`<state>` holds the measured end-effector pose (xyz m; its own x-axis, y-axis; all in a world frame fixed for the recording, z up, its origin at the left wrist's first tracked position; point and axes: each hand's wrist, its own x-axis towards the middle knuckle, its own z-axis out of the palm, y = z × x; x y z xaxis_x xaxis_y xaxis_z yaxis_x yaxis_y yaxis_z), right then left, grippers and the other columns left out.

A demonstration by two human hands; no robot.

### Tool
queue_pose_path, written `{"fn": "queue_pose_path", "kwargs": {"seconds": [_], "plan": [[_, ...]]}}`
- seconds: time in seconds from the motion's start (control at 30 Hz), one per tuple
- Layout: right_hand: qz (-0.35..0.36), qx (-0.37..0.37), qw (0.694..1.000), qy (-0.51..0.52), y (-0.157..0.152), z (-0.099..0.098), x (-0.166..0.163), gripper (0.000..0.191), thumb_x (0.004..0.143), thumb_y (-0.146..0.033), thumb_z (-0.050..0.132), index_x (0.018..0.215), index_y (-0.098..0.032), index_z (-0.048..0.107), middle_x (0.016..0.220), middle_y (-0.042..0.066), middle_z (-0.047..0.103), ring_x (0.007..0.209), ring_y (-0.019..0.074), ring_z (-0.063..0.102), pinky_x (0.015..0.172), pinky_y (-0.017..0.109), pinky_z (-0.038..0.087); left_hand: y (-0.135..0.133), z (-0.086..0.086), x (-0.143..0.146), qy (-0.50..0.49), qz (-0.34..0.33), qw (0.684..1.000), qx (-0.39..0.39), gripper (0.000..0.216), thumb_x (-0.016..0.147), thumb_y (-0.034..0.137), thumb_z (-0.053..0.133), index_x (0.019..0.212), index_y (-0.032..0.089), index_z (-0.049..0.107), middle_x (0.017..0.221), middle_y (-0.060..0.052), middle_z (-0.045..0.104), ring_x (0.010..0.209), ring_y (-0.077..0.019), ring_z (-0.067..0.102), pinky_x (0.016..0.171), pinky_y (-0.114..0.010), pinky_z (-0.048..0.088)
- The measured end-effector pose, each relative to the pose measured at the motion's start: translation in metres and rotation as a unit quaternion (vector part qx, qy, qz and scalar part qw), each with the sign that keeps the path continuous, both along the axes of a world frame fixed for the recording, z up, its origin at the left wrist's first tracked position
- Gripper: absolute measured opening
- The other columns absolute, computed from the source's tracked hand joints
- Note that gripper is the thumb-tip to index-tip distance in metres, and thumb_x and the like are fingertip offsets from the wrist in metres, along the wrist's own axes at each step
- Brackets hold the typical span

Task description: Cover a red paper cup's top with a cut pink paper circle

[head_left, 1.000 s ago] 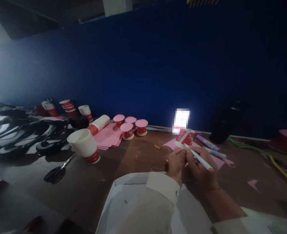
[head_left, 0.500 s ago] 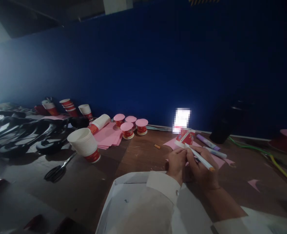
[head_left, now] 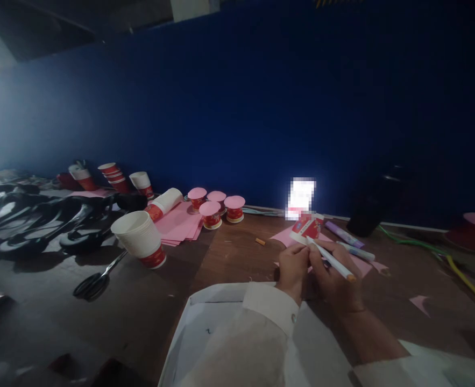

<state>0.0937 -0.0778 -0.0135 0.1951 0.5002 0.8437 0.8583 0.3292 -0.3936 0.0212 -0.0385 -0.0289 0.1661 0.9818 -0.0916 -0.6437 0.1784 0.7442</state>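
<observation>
My left hand (head_left: 292,264) is closed at the lower edge of a red-and-white printed paper cup (head_left: 310,226), holding it steady over pink paper. In my right hand (head_left: 338,277) is a white marker (head_left: 334,262) with an orange end, gripped like a pen. Its tip meets the lower edge of the cup, close to the left fingertips. Just beyond the right hand lie a purple-and-white tube (head_left: 344,234) and another pale marker (head_left: 358,251). A small orange cap (head_left: 260,242) rests on the table to the left.
Several short red cups with pink discs on top (head_left: 210,214) stand by the blue partition (head_left: 237,107). Left are stacked paper cups (head_left: 140,239), scissors (head_left: 96,282), pink sheets (head_left: 181,228) and black headphone-like objects (head_left: 79,236). A lit screen (head_left: 300,196) leans behind; a white box lid (head_left: 197,322) lies in front.
</observation>
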Motion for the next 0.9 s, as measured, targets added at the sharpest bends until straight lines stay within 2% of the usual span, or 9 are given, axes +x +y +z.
{"fn": "queue_pose_path", "kwargs": {"seconds": [0.2, 0.33, 0.9], "plan": [[0.002, -0.001, 1.0, -0.002, 0.0004, -0.0006, 0.002, 0.021, 0.095, -0.038, 0.06, 0.101, -0.02, 0.069, 0.091, 0.008, 0.075, 0.08, 0.0212, 0.07, 0.072, 0.033, 0.056, -0.0009, 0.005, -0.0019, 0.039, 0.007, 0.999, 0.003, 0.013, 0.059, 0.027, 0.075, 0.059, 0.015, 0.07, 0.059, 0.002, 0.055, 0.062, -0.011, 0.045, 0.06, -0.024, 0.036], [0.004, 0.005, 1.0, -0.001, 0.0003, 0.0003, 0.0012, 0.02, 0.095, -0.036, 0.061, 0.101, -0.019, 0.069, 0.09, 0.007, 0.074, 0.077, 0.0202, 0.07, 0.071, 0.032, 0.055, -0.0016, 0.0084, -0.002, 0.024, 0.003, 1.0, -0.004, 0.018, 0.056, 0.031, 0.077, 0.059, 0.016, 0.069, 0.059, 0.002, 0.055, 0.061, -0.0111, 0.045, 0.06, -0.025, 0.036], [-0.006, -0.01, 1.0, 0.002, 0.0003, 0.0001, -0.0008, 0.022, 0.095, -0.038, 0.06, 0.099, -0.019, 0.07, 0.089, 0.007, 0.074, 0.078, 0.0204, 0.069, 0.071, 0.031, 0.054, 0.0002, 0.0021, -0.0011, 0.019, 0.003, 1.0, 0.013, 0.017, 0.057, 0.031, 0.077, 0.06, 0.016, 0.07, 0.058, 0.003, 0.055, 0.06, -0.0097, 0.044, 0.057, -0.023, 0.033]]}}
